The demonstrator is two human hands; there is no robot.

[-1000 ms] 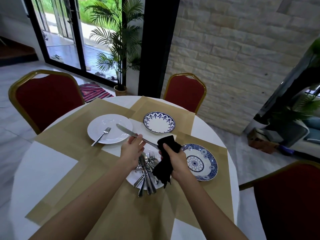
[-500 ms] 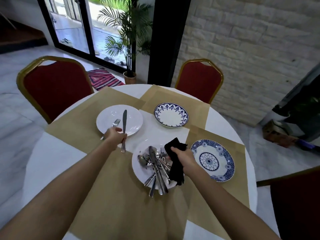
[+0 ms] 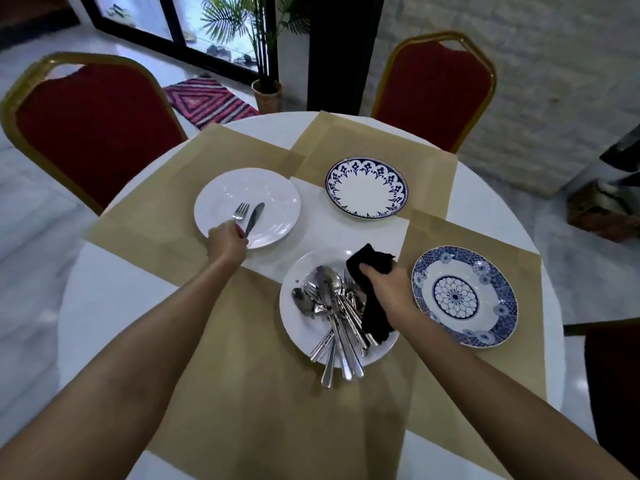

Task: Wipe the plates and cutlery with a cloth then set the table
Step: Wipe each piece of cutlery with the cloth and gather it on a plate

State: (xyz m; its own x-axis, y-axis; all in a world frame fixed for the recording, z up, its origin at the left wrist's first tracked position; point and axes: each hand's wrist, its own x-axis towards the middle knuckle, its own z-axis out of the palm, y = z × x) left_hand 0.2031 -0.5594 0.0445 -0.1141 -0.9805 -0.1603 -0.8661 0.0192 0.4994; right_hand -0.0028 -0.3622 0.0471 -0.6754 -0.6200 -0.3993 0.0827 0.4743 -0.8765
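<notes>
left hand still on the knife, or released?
Touching. In the head view the left hand covers the knife handle's end, no gap visible; the blade lies on the white plate beside the fork.

Round white table point(image 3: 104, 306) occupies the centre of the room, partly covered by tan placemats point(image 3: 242, 393). Three chairs with red upholstery and gold frames stand around it: one at the far left edge point(image 3: 90, 126), one at the far edge point(image 3: 436, 91), one only partly visible at the right edge point(image 3: 613, 386). Floor point(image 3: 31, 237) is pale, glossy, marble-like tile. Rear wall point(image 3: 540, 81) is light brick-pattern stone. A dark pillar point(image 3: 341, 50) stands beside it. Glazed doors with dark frames point(image 3: 152, 19) admit daylight at upper left. A potted palm point(image 3: 265, 46) stands near the glazing; a striped pink and purple rug point(image 3: 207, 100) lies beside it.
</notes>
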